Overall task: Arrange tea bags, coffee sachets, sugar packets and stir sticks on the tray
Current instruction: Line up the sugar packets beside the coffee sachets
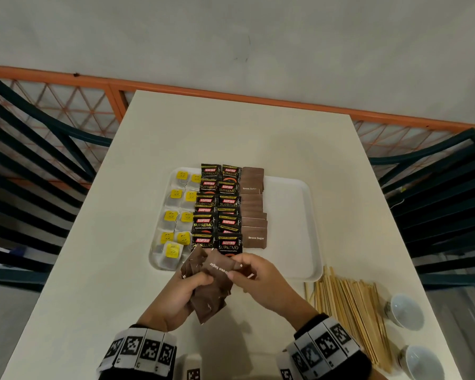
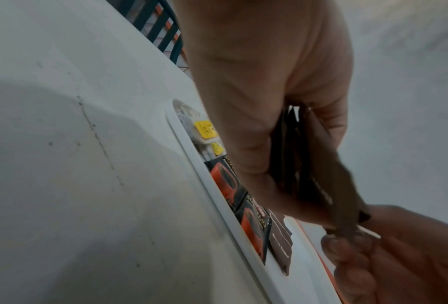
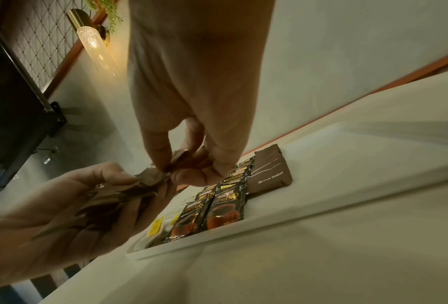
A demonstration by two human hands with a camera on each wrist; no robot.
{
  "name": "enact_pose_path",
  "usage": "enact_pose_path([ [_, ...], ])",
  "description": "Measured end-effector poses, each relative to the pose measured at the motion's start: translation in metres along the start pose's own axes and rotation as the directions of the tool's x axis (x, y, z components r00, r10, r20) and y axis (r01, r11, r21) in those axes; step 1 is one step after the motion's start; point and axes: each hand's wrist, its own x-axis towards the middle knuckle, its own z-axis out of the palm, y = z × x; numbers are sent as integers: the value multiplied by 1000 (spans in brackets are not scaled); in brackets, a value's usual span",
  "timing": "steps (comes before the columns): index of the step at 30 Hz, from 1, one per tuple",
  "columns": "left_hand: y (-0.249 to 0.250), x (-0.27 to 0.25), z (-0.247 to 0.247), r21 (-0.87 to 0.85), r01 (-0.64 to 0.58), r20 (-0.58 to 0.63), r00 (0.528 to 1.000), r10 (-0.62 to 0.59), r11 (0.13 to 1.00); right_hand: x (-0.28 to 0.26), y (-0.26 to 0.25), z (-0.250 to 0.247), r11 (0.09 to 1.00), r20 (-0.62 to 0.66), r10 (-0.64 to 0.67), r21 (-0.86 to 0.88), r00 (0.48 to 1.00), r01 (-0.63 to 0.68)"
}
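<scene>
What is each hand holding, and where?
Left hand grips a stack of sugar packets around its middle. Right hand pinches the top packet by its end.

Dim, even indoor light; warm wall lamp (image 3: 93,39); blurred wrist views; wide-angle bending

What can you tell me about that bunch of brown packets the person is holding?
The bunch of brown sugar packets is a fanned handful of flat, matte brown paper-like sachets; one reads "Brown Sugar" in white. The left hand grips the bunch from the side, above the table just in front of the tray. The right hand pinches the top packet at its edge, apparently drawing it off. Matching packets already lie in a column on the tray.
</scene>
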Motion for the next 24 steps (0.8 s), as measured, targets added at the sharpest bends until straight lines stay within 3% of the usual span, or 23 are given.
enact_pose_path([
  [4, -1, -1, 1, 48, -1, 16, 1000, 0, 999, 0, 1, -1, 999, -86, 1, -51, 996, -6],
  [10, -1, 1, -12, -12, -15, -32, 999, 15, 1000, 6, 16, -16, 951, -279, 204, 284, 938, -122],
  [13, -1, 0, -13, -2, 1, -31, 1000, -1, 1000, 9, 25, -24, 924, -345, 296, 340, 891, -175],
  [17, 0, 0, -5, 82, 39, 69, 997, -44, 996, 11, 22, -26, 828, -242, 289, 549, 926, -115],
  [19, 0, 1, 2, 118, 66, 138, 987, -82, 991, 12, 17, -21, 786, -168, 305, 601, 937, -148],
  [24, 2, 5, 11, 134, 68, 193, 977, -94, 989, 16, 15, -8, 863, -49, 320, 426, 946, -270],
])
